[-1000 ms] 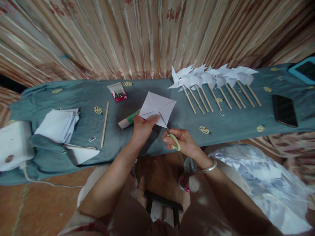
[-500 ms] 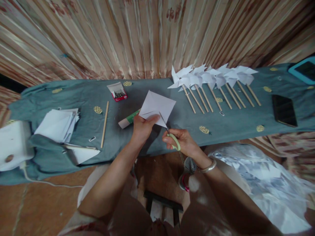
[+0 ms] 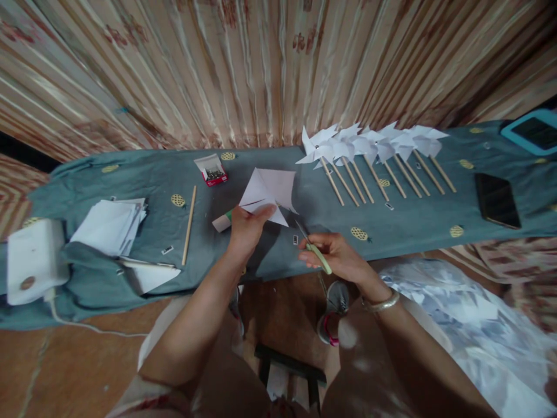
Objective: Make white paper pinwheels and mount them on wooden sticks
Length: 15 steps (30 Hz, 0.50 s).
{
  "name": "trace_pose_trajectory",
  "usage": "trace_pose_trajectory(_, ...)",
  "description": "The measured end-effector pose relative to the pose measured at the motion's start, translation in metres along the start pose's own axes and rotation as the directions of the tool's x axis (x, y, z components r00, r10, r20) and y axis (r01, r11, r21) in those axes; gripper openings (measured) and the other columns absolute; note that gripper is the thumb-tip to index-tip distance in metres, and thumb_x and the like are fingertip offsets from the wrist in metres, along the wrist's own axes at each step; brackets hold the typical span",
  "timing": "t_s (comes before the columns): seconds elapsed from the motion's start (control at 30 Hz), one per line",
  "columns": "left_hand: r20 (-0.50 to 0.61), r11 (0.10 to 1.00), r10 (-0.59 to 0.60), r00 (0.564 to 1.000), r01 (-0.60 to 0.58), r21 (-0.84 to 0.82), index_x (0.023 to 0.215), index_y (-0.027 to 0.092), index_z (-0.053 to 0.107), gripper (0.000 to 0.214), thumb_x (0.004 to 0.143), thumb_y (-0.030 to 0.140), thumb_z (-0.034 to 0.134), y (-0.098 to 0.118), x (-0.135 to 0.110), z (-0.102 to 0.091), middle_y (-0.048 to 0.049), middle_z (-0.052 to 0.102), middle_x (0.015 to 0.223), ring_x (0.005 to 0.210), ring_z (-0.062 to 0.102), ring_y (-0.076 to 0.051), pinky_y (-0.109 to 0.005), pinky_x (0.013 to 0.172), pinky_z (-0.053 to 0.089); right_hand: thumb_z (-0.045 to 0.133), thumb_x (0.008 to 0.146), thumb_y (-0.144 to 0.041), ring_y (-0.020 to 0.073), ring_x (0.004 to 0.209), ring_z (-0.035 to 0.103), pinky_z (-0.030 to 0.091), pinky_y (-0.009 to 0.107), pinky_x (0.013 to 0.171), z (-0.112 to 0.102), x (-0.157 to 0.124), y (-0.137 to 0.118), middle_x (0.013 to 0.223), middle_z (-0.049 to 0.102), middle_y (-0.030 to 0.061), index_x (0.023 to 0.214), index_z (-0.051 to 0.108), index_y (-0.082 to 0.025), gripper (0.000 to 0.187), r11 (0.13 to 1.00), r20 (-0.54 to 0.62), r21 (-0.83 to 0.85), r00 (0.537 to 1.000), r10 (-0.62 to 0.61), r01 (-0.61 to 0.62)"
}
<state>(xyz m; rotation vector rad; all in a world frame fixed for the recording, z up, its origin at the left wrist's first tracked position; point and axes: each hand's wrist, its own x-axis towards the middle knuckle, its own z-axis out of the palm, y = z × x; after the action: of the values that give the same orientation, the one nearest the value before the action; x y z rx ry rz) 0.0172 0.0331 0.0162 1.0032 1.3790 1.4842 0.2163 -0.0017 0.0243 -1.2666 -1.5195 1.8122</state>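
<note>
My left hand pinches the lower edge of a white square of paper with cuts running in from its corners, held just above the blue cloth. My right hand is closed round the pale green handle of a small pair of scissors; the blades point up-left and stand clear of the paper, a little to its right. A glue stick lies partly hidden behind my left hand.
The table's blue cloth carries a row of several white paper pinwheels on wooden sticks at the right, a dark phone, a red box of pins, a loose stick and a stack of white paper.
The scissors have come out of the paper and moved down and right. The left hand has turned the paper, and one cut flap now hangs loose.
</note>
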Motion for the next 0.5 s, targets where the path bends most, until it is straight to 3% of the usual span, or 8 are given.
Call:
trace_pose_trajectory(0.13,0.006,0.998,0.019,1.0,-0.019,-0.056,0.093,0.02,0.07,0.032,0.063,0.03,0.077,-0.001,-0.001,-0.003,-0.0052,0.076,0.089,0.092,0.07,-0.026,-0.04,0.089,0.055,0.08,0.064,-0.062,0.0106,0.051,0.05,0.038,0.024,0.049,-0.021,-0.008,0.003,0.055,0.053,-0.0058,0.085,0.069,-0.018,0.05,0.983,-0.122,-0.184,0.992,-0.022,-0.001)
trace_pose_trajectory(0.23,0.058,0.997,0.001,0.998,0.003,-0.082,0.093,0.02,0.071,0.031,0.065,0.031,0.077,-0.004,-0.005,-0.002,-0.0056,0.076,0.093,0.094,0.07,-0.026,-0.039,0.091,0.054,0.077,0.066,-0.062,0.0132,0.052,0.053,0.04,0.026,0.051,-0.033,-0.012,0.004,0.058,0.057,-0.0045,0.097,0.07,-0.018,0.055,0.932,-0.265,-0.362,0.96,-0.091,-0.012)
trace_pose_trajectory(0.3,0.097,0.997,-0.031,0.995,0.038,-0.066,0.089,0.019,0.071,0.027,0.064,0.029,0.076,-0.007,-0.008,0.0,-0.0066,0.077,0.096,0.094,0.07,-0.026,-0.039,0.092,0.054,0.076,0.07,-0.058,0.0168,0.057,0.06,0.043,0.028,0.056,-0.038,-0.014,0.004,0.066,0.066,-0.0005,0.105,0.069,-0.017,0.054,0.835,-0.404,-0.543,0.9,-0.166,-0.09)
trace_pose_trajectory(0.4,0.175,0.996,-0.08,0.981,0.083,-0.011,0.091,0.016,0.071,0.031,0.062,0.026,0.076,-0.014,-0.013,0.004,-0.0084,0.077,0.1,0.095,0.071,-0.027,-0.04,0.091,0.054,0.073,0.078,-0.05,0.0247,0.07,0.07,0.046,0.032,0.064,-0.038,-0.013,0.003,0.079,0.074,0.007,0.113,0.067,-0.016,0.048,0.596,-0.536,-0.751,0.789,-0.299,-0.284)
trace_pose_trajectory(0.5,0.275,0.993,-0.093,0.957,0.071,0.089,0.101,0.014,0.07,0.042,0.061,0.022,0.076,-0.02,-0.015,0.007,-0.0091,0.077,0.103,0.096,0.071,-0.028,-0.041,0.092,0.054,0.069,0.085,-0.046,0.0301,0.08,0.073,0.047,0.033,0.066,-0.035,-0.011,0.0,0.085,0.076,0.0119,0.118,0.064,-0.015,0.046,0.419,-0.54,-0.821,0.764,-0.352,-0.387)
